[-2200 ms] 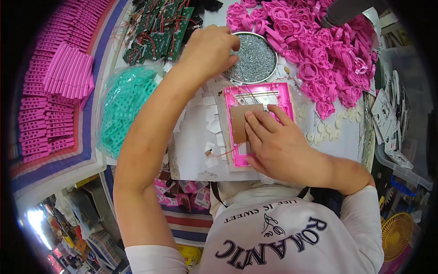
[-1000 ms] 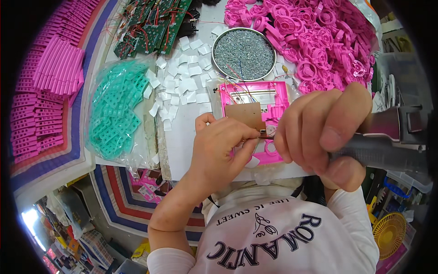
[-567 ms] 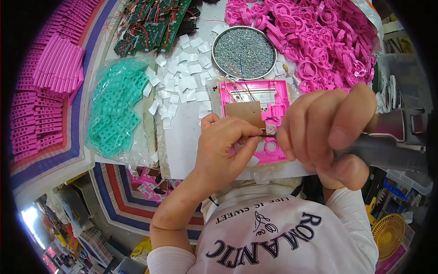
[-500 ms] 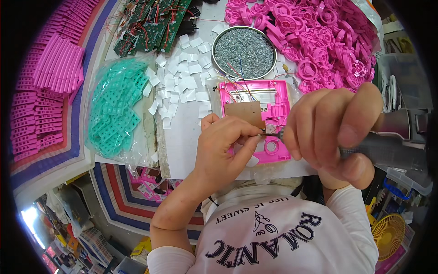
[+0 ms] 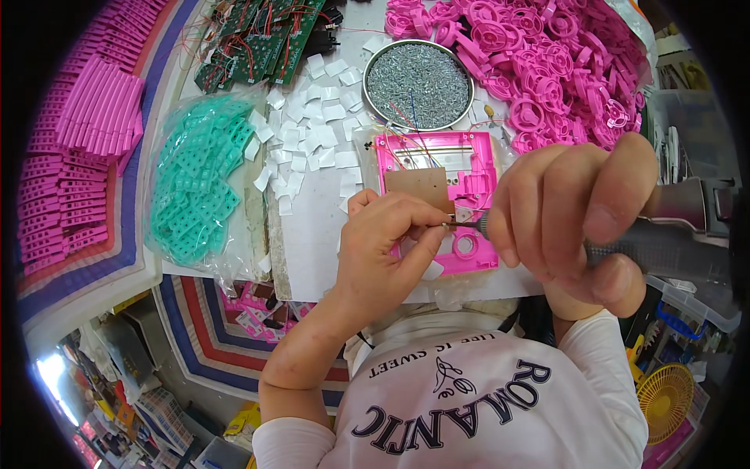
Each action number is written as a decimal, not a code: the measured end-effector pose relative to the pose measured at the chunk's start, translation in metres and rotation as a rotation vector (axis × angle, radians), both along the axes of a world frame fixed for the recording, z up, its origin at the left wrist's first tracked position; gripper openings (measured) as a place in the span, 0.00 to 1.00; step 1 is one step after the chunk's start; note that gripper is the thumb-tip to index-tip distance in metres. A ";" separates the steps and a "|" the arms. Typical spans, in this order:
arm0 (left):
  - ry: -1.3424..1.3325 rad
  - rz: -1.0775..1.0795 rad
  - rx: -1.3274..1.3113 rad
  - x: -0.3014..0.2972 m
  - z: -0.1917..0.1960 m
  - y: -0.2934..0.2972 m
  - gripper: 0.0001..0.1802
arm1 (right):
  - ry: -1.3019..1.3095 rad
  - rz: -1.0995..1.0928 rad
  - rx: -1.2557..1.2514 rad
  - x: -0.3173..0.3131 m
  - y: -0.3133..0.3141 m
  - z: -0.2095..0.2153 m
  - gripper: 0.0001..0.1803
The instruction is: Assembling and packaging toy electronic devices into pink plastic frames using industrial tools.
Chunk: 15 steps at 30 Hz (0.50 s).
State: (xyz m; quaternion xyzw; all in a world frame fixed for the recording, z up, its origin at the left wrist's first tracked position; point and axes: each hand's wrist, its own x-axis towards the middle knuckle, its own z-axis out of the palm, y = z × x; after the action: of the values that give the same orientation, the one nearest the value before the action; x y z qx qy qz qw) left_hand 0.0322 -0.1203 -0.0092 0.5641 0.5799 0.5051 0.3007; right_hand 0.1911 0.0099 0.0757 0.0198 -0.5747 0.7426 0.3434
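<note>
Gripping grey screwdriver [image 5: 664, 246] in right hand [image 5: 574, 219], with bit [image 5: 462, 225] aimed left. Pinching at bit tip with left hand [image 5: 387, 242]; cannot tell exactly on what. Positioned above pink housing [image 5: 486, 168], laid on worktop [image 5: 312, 250] near dish [image 5: 472, 92] of screws [image 5: 416, 82]; partly covering brown board [image 5: 418, 187] inside.

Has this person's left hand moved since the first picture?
Yes. The left hand was at the round dish; now it is away from that dish, nearer the white shirt.
</note>
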 end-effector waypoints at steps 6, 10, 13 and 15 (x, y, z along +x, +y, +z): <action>0.017 0.018 0.023 0.000 0.000 -0.001 0.07 | 0.019 0.000 -0.001 -0.007 -0.002 -0.004 0.17; 0.254 0.020 0.065 0.005 0.009 -0.001 0.08 | -0.086 -0.071 -0.047 -0.007 -0.009 -0.004 0.19; 0.445 -0.001 0.039 0.000 0.013 -0.006 0.09 | -0.167 -0.124 -0.061 -0.007 -0.013 -0.008 0.20; 0.632 0.006 0.036 -0.009 0.013 -0.005 0.09 | -0.158 -0.155 0.003 -0.010 -0.007 -0.022 0.17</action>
State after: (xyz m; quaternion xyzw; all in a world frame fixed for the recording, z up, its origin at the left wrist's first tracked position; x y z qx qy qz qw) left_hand 0.0237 -0.1252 0.0043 0.6965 0.6374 0.3158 0.0942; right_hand 0.1815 0.0026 0.0539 -0.0828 -0.6009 0.7123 0.3531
